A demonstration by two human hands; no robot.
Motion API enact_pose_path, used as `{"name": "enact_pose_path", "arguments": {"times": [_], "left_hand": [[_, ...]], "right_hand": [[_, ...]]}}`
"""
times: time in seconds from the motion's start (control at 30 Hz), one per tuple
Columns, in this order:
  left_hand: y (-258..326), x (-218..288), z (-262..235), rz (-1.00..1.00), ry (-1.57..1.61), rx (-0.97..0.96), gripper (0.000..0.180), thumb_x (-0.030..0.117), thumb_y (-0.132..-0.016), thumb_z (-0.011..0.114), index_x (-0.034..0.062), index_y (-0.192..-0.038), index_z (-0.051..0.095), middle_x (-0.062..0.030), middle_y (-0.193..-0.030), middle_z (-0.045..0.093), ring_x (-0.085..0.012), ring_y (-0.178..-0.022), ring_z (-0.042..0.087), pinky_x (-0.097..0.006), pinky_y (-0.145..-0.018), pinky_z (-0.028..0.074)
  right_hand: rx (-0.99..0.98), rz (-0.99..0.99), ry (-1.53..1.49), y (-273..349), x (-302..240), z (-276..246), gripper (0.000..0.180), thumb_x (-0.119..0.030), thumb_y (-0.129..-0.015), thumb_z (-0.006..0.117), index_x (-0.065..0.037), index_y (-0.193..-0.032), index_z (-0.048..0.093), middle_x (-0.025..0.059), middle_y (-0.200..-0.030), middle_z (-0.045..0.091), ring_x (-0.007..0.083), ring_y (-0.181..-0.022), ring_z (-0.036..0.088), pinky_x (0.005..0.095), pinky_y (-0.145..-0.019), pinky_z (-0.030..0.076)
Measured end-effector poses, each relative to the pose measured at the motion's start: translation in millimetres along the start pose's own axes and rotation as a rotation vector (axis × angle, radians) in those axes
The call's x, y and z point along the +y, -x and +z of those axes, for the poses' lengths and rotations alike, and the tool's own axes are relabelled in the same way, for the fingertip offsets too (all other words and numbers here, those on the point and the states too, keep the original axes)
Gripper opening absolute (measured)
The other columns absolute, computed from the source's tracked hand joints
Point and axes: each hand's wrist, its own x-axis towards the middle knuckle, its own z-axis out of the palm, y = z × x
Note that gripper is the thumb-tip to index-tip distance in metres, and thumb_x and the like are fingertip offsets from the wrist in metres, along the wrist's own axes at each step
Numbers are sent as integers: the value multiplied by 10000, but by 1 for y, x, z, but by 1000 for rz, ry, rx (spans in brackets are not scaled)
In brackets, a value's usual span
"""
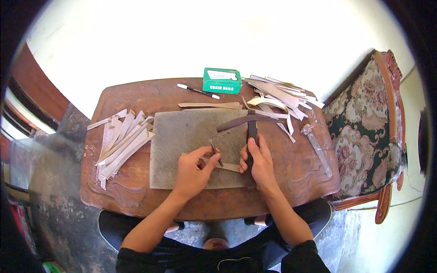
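Note:
Over a grey slab [170, 136], my left hand [192, 172] pinches a short, dark metal punch [215, 151] between thumb and fingers. The punch leans, its lower end by a pale, flat strip [231, 167] lying on the slab. My right hand [261, 164] is wrapped round the black handle of a hammer [251, 129]. The long, dark hammer head points left and right above the slab's far right part. Lower fingers of my right hand are at the strip's right end; whether they press on it I cannot tell. My left hand covers the strip's other end.
Piles of pale strips [125, 141] lie left and more strips [277, 93] back right on the carved wooden table [205, 204]. A green box [222, 82] and a marker [198, 91] stand or lie behind the slab. A metal tool [318, 152] lies right, near a floral armchair [364, 136].

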Motion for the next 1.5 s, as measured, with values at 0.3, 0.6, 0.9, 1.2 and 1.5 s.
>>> {"name": "enact_pose_path", "arguments": {"times": [0.3, 0.6, 0.9, 1.2, 1.5], "left_hand": [[2, 5, 2, 5, -20, -32, 167, 165, -951, 726, 25, -1042, 743, -2, -740, 696, -35, -509, 548, -221, -463, 400], [3, 10, 3, 99, -146, -32, 156, 145, -918, 746, 35, -1028, 749, -35, -737, 705, -64, -514, 565, -255, -491, 421], [9, 6, 16, 390, -259, 19, 176, 76, -887, 757, 13, -1047, 720, -111, -976, 756, -183, -625, 662, -303, -562, 509], [9, 3, 15, 394, -242, 3, 172, 67, -895, 750, 5, -1052, 715, -110, -961, 747, -196, -664, 688, -299, -560, 524], [9, 6, 13, 417, -223, 4, 177, 64, -898, 747, 0, -1058, 710, -127, -917, 724, -203, -649, 673, -308, -552, 509]], "right_hand": [[-29, 50, 16, 3, -4, 2, 327, -312, -1095, 481, -51, -1287, 445, 22, -754, 499, 108, -552, 500, 278, -520, 456], [-47, 28, 48, 2, -4, 2, 325, -309, -1093, 484, -45, -1280, 449, 21, -735, 496, 106, -552, 499, 278, -517, 453], [-53, 26, 65, 0, -3, 0, 315, -299, -1091, 486, -43, -1271, 449, 25, -735, 491, 114, -545, 498, 286, -511, 454], [-24, 70, 79, 4, -15, -4, 371, -280, -1084, 507, -52, -1369, 444, 17, -747, 494, 111, -546, 497, 275, -502, 448], [-104, -331, 955, 49, -120, 6, 407, -186, -1019, 607, -11, -1366, 489, 203, -855, 640, 368, -732, 657, 445, -662, 501]]}}
